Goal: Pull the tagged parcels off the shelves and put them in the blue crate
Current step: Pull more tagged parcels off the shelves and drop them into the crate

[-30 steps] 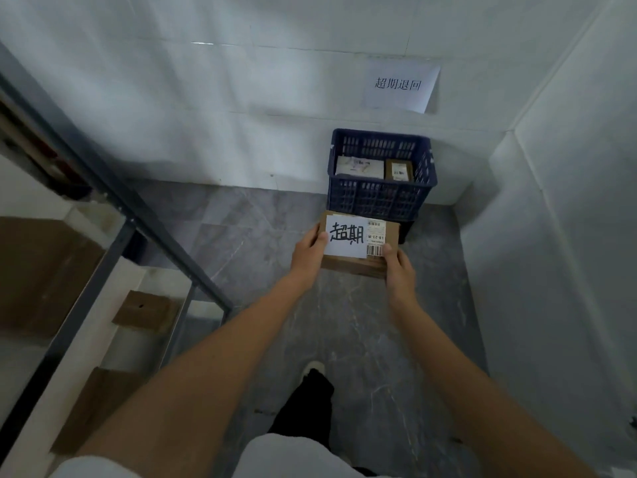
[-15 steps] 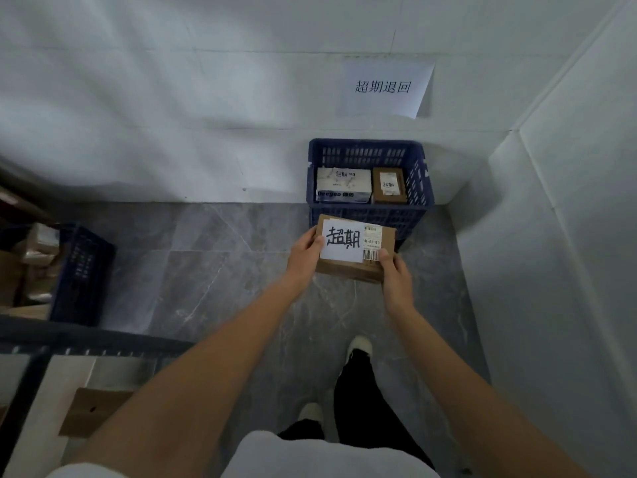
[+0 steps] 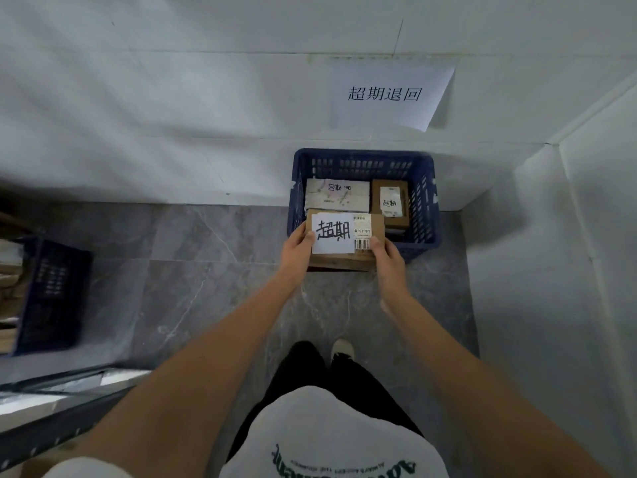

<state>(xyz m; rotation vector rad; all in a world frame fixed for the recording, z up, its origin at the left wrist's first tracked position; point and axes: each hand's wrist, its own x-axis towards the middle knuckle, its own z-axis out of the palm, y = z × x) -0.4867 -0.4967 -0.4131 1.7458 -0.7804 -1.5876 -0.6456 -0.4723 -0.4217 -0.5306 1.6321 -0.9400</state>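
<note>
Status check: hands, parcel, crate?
Left hand and right hand grip the tagged parcel at its ends. Parcel over blue crate near rim, not in. Two parcels already inside; front-left spot free.

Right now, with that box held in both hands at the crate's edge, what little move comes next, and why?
Probably ease the tagged box forward and down into the blue crate. The left hand and right hand hold it over the near rim, not yet inside. A white parcel and a small brown parcel fill the back, so the front strip looks like the free spot.
</note>
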